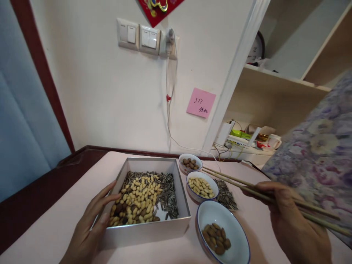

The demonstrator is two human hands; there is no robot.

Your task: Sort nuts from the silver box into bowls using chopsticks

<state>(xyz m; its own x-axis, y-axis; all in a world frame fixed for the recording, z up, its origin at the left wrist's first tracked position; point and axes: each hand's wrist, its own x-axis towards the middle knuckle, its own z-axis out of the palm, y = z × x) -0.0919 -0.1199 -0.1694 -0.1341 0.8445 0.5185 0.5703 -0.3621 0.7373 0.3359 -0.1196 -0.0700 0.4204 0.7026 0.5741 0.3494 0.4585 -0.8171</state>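
My left hand rests with spread fingers against the left wall of a silver-grey box, a fingertip over its rim. Inside lie unshelled peanuts, striped sunflower seeds and some darker brown nuts. At the right, my right hand is closed around a pair of wooden chopsticks. Their tips point left, near the bowls, with nothing visible between them. A small bowl contains round brown nuts, the middle bowl peanuts, and the larger front bowl almond-shaped brown nuts.
A heap of sunflower seeds lies right of the middle bowl on the pink tabletop. A white cable hangs from the wall socket to the table's back. Floral fabric is at the right; a blue curtain hangs left.
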